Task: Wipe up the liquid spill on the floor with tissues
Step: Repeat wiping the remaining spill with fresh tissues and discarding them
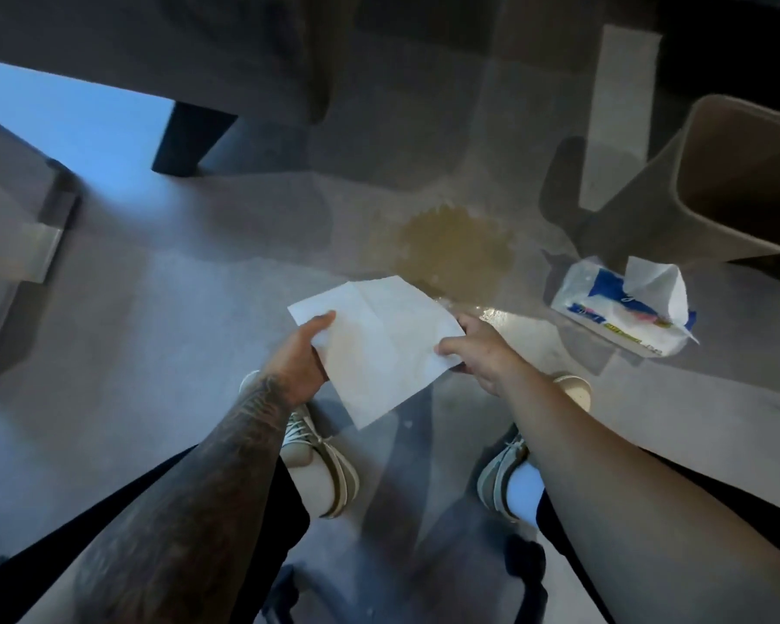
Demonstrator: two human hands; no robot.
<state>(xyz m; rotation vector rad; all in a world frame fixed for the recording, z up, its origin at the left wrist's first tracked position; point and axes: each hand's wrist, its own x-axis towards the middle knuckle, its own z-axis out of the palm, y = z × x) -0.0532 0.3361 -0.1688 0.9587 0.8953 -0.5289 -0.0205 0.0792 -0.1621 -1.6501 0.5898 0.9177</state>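
Note:
A yellowish-brown liquid spill (451,249) lies on the grey floor ahead of my feet. I hold a flat white tissue (379,344) in the air just in front of the spill's near edge. My left hand (300,353) pinches its left side, thumb on top. My right hand (478,353) pinches its right edge. An open tissue pack (622,315) with one sheet sticking up lies on the floor to the right of the spill.
A beige waste bin (640,218) stands at the right, behind the tissue pack. A dark furniture leg (190,141) stands at the back left under a grey piece of furniture. Another grey furniture base (23,245) is at the far left. My two shoes (320,452) are below the tissue.

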